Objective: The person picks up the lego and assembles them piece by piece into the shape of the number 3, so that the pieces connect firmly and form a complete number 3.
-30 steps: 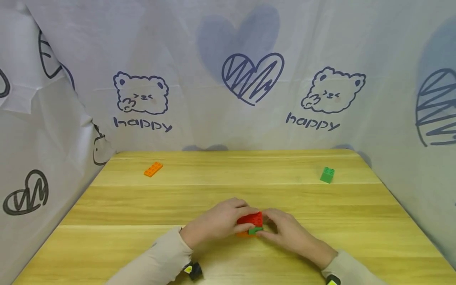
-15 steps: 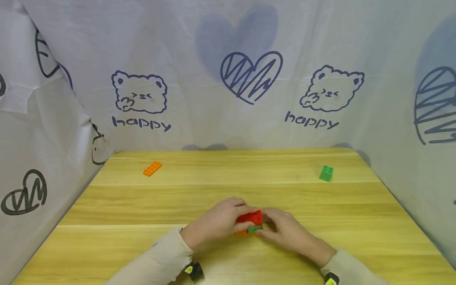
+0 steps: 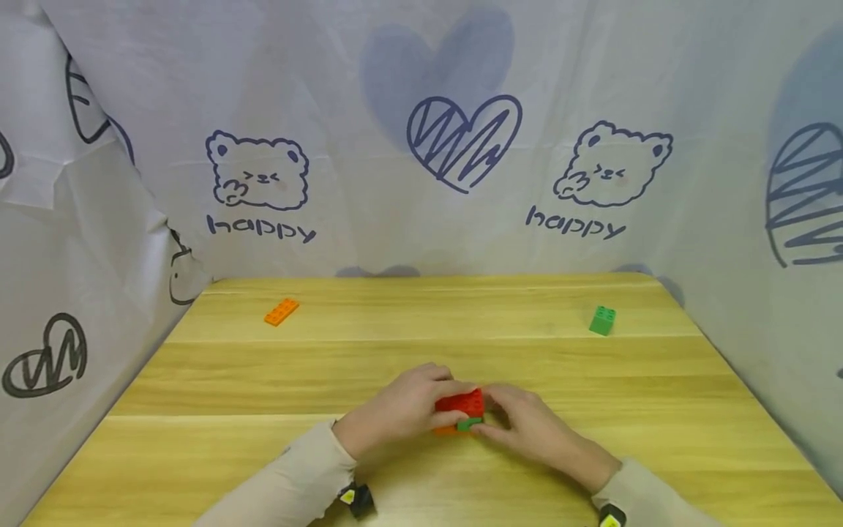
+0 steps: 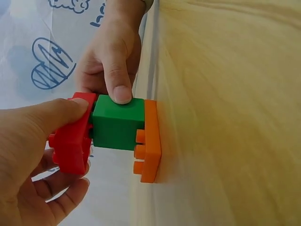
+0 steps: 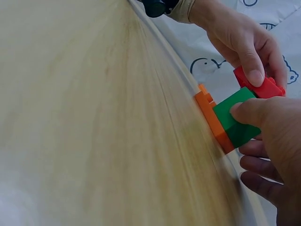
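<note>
At the front middle of the table, my left hand [image 3: 405, 410] holds a red toy brick [image 4: 71, 146] between its thumb and fingers. Under it is a green brick [image 4: 117, 123], pinched by my right hand [image 3: 536, 432], with the thumb on its side. The green brick stands on one end of an orange studded plate [image 4: 152, 141]; studs on the plate's other end are bare. In the left wrist view the red brick sits slightly tilted over the green one, reaching past its side. Some studs show between them, so I cannot tell whether they are pressed together.
A second orange plate [image 3: 282, 312] lies at the back left of the wooden table [image 3: 421, 322]. Toward the back right stands another green brick [image 3: 602, 320]. White printed cloth [image 3: 369, 219] hangs behind and along both sides.
Both hands keep their hold on the stacked bricks with almost no movement. The whole scene shifts slightly in the head view.
</note>
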{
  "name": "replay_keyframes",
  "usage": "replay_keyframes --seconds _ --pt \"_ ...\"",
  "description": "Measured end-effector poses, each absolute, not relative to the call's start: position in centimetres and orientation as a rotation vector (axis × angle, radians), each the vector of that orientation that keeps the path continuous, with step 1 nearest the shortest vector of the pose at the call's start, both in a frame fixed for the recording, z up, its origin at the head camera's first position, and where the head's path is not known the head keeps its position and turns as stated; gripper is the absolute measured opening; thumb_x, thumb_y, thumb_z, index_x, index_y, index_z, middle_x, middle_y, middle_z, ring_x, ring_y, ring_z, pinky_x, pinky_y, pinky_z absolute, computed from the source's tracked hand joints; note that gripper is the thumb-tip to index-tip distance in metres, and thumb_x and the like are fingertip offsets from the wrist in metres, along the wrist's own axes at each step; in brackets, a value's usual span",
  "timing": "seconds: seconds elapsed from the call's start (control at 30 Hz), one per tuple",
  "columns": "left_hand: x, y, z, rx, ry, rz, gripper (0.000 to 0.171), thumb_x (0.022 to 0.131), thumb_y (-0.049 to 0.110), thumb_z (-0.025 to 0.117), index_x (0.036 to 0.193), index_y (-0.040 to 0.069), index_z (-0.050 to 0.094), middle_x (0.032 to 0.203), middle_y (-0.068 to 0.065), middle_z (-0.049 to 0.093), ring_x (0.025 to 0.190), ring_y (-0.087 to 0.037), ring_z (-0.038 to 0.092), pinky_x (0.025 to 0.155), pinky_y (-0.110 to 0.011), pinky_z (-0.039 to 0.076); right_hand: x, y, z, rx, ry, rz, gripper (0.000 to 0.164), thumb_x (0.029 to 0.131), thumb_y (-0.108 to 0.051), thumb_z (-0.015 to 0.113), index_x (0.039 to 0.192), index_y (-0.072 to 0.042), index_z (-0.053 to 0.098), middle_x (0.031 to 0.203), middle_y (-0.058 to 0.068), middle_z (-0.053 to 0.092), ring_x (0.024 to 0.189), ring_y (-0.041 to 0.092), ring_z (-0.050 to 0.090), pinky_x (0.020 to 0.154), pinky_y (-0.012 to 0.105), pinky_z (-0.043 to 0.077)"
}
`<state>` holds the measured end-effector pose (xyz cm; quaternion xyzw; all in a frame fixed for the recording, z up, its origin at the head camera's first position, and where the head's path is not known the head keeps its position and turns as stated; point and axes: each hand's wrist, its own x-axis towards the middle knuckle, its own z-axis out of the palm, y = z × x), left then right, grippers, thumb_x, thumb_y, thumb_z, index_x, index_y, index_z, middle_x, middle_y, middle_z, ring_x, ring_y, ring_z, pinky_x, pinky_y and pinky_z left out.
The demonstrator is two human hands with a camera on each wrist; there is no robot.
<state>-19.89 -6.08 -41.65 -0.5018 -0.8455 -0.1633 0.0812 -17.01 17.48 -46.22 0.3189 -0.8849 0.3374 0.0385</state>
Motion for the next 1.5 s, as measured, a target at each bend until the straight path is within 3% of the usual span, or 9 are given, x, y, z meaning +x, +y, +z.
replay_keyframes --seconds 0.63,1.17,1.5 --pt "-19.7 -5.9 -41.0 -1.518 -2.521 -0.328 0.041 0.093 0.035 0.068 0.128 0.014 0.066 0.093 0.003 0.062 0.076 -0.008 0.050 0.065 -0.015 0.041 -16.9 17.4 -46.1 0.933 -2.756 1.134 0.036 0.089 -0.042 0.070 0.117 -0.020 0.062 0.114 -0.010 0.065 0.104 0.007 0.062 0.089 0.031 0.051" --pt "-20.2 -6.1 -42.3 -1.511 -2.562 -0.598 0.042 0.089 0.033 0.073 0.126 0.014 0.068 0.098 0.002 0.062 0.081 -0.008 0.052 0.068 -0.014 0.041 -16.9 17.6 -45.8 0.944 -2.787 1.032 0.040 0.090 -0.052 0.064 0.118 -0.023 0.063 0.116 -0.013 0.064 0.104 0.006 0.061 0.087 0.033 0.052" --pt "-20.4 -6.1 -42.4 -1.431 -2.661 -0.683 0.040 0.089 0.037 0.073 0.121 0.015 0.068 0.101 0.006 0.064 0.087 -0.005 0.053 0.071 -0.014 0.043 -16.8 17.8 -45.2 0.980 -2.753 1.016 0.037 0.093 -0.049 0.061 0.117 -0.021 0.064 0.109 -0.013 0.065 0.099 0.009 0.063 0.084 0.034 0.053"
